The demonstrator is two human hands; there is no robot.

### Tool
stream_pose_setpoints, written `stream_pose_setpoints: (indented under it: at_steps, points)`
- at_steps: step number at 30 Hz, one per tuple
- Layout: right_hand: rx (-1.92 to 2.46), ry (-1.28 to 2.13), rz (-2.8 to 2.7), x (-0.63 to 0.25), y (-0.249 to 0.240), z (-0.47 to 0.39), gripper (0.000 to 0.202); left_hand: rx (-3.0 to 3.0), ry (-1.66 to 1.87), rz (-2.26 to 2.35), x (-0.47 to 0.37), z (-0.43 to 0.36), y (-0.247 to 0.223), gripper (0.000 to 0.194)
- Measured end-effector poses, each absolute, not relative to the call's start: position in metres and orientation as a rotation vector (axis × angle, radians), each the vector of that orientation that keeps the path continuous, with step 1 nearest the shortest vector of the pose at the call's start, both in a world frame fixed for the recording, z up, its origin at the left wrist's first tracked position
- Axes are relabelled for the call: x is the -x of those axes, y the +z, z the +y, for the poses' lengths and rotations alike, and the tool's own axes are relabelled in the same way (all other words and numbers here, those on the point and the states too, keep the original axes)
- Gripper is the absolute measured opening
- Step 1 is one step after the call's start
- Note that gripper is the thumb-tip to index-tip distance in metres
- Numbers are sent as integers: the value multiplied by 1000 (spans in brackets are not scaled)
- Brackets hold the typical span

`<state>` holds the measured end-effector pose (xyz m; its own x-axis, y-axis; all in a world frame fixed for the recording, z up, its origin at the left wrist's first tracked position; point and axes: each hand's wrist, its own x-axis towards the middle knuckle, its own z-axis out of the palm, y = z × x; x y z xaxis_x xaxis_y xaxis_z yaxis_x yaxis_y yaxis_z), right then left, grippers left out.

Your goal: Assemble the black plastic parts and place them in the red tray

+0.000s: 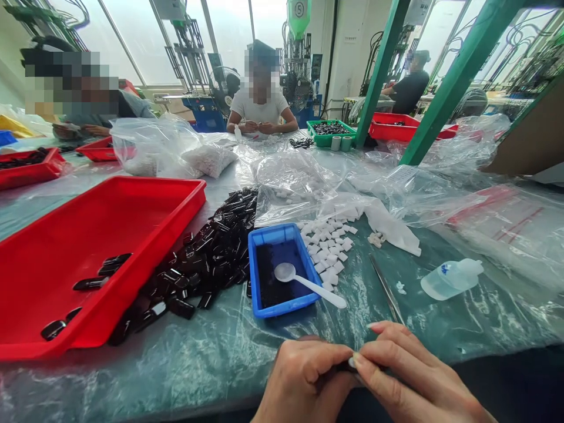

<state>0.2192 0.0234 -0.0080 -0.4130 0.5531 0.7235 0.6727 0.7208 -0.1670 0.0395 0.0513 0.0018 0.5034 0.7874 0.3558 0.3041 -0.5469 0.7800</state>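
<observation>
Red tray (145,205) at left; black pieces (211,252) beside it; blue tray (259,282) with spoon (308,284) centre; white pieces (328,247) behind; bottle (449,279) right.

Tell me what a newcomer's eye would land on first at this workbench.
The big red tray at the left, holding a few black pieces, with a heap of glossy black parts spilled beside it. Next, the small blue tray in the middle with a white spoon resting in it, and white blocks scattered to its right. At the near edge, the left hand and right hand meet over a small dark piece.
</observation>
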Motion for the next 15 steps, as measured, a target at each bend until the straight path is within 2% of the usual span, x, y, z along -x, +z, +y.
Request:
stream_pose_setpoints:
  at_steps: [15]
  points:
    - [852, -166, -2077, -217, 1, 28, 36, -2127, 979, 875, -40, 52, 2, 20]
